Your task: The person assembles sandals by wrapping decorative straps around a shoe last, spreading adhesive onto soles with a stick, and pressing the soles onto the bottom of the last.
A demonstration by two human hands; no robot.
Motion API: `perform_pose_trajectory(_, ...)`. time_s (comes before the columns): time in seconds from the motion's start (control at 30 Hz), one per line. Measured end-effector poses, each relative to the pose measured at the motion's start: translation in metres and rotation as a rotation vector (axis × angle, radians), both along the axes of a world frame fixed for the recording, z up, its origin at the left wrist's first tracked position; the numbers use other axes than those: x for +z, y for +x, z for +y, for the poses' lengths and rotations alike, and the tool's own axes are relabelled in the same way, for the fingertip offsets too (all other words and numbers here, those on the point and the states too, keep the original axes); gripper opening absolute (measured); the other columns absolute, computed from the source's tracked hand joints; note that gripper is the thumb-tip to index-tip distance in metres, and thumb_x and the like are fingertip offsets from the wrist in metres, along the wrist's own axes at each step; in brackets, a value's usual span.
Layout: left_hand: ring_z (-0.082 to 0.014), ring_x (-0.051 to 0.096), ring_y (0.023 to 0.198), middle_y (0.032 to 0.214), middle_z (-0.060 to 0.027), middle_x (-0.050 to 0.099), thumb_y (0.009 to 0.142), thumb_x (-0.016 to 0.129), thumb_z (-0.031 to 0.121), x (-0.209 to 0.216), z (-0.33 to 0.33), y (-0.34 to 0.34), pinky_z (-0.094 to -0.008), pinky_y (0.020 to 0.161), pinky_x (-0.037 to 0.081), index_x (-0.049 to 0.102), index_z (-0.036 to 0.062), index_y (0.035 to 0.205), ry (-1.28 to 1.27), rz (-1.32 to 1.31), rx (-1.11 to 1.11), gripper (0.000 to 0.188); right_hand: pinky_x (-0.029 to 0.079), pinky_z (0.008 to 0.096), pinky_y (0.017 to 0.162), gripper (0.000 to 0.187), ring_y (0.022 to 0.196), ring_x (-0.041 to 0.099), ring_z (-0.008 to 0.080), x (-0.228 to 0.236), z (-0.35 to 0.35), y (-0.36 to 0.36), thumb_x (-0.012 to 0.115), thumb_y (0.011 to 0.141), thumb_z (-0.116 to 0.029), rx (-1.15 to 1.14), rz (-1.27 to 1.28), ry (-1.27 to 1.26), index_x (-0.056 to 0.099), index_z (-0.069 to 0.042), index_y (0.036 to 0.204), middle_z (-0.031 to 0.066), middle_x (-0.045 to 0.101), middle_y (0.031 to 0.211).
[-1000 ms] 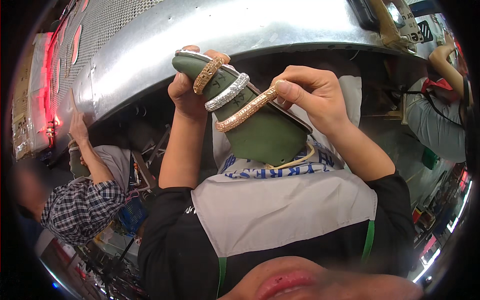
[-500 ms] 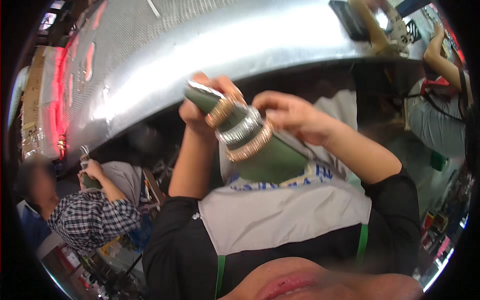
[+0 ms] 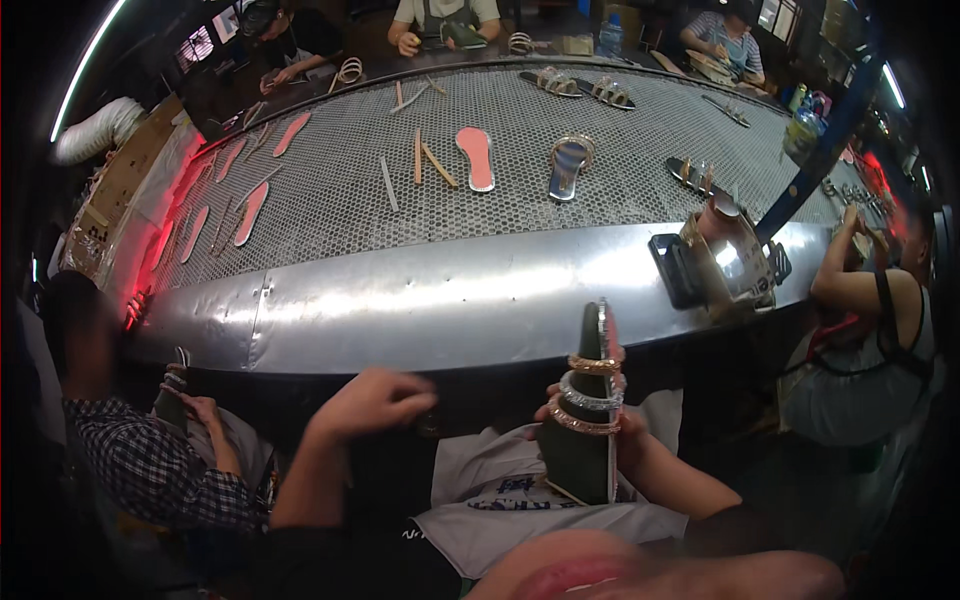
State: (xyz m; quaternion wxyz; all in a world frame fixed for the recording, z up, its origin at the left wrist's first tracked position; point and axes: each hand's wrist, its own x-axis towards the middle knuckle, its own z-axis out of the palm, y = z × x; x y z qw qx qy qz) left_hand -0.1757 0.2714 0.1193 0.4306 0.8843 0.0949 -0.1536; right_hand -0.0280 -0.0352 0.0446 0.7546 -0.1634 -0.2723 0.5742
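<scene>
My right hand (image 3: 632, 435) grips a sandal (image 3: 593, 400), its fingers wrapped round from behind and partly hidden. The sandal stands upright, toe up, above my lap, fitted on a dark green shoe last (image 3: 580, 455). Three glittering straps cross it: gold at the top, silver in the middle, rose gold below. A pink strip of sole shows along its right edge. To the left, apart from the sandal, my left hand (image 3: 372, 403) hovers before the bench edge. Its fingers are loosely bent and slightly apart, with nothing visible in them.
A metal bench (image 3: 400, 305) with a mesh top spans the front. Pink insoles (image 3: 476, 158), loose strips (image 3: 388, 184) and finished sandals (image 3: 571, 168) lie on it. A phone (image 3: 675, 270) lies beside a jar (image 3: 722, 225). Co-workers sit left, right and across.
My left hand has let go of the sandal and moved down and left. My right hand now holds it upright, farther right. The view has tilted up, showing more of the bench.
</scene>
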Motion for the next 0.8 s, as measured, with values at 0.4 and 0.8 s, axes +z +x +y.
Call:
perform_pose_trajectory(0.4,-0.0187,0.062,0.1,0.114,-0.0118,0.062,0.082,0.074,0.023,-0.063,-0.048,-0.013,-0.0327,0.085,0.05,0.046,0.0013,0.135,-0.889,-0.216,0.162,0.064,0.05,0.0418,0.094,0.069,0.115,0.056,0.0325,0.007,0.008,-0.004,0.068,0.078,-0.022,-0.233,-0.082,-0.363,0.04,0.003,0.135,0.0189,0.054,0.128)
perform_pose_trajectory(0.8,-0.0229,0.058,0.111,0.122,-0.0167,0.056,0.102,0.036,0.03,0.009,-0.12,0.058,-0.0377,0.095,0.048,0.044,-0.0029,0.132,-1.216,-0.449,0.328,0.045,0.046,0.0297,0.09,0.057,0.103,0.057,0.0133,0.07,-0.006,-0.054,0.073,0.083,-0.022,-0.455,-0.427,-0.693,0.044,-0.003,0.128,0.0052,0.061,0.112)
